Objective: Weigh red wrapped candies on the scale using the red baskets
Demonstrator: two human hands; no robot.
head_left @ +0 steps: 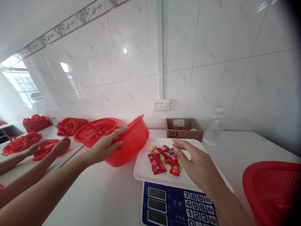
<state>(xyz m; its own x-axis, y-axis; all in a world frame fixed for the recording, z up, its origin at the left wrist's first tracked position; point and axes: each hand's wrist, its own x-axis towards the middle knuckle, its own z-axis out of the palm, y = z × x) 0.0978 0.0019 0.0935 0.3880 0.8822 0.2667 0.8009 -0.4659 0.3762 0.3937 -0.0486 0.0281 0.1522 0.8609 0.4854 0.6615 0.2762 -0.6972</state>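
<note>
One head-worn view, forward and down, close over the hands [106, 146] [197, 160].

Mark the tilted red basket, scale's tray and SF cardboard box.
Tilted red basket [132, 143], head view: perforated side.
Scale's tray [143, 166], head view: bare left part.
SF cardboard box [184, 135], head view: front panel.

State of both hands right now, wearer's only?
Left hand: closed, holding the tilted red basket near its rim.
Right hand: open beside the wrapped packets, nothing visibly held.
</note>
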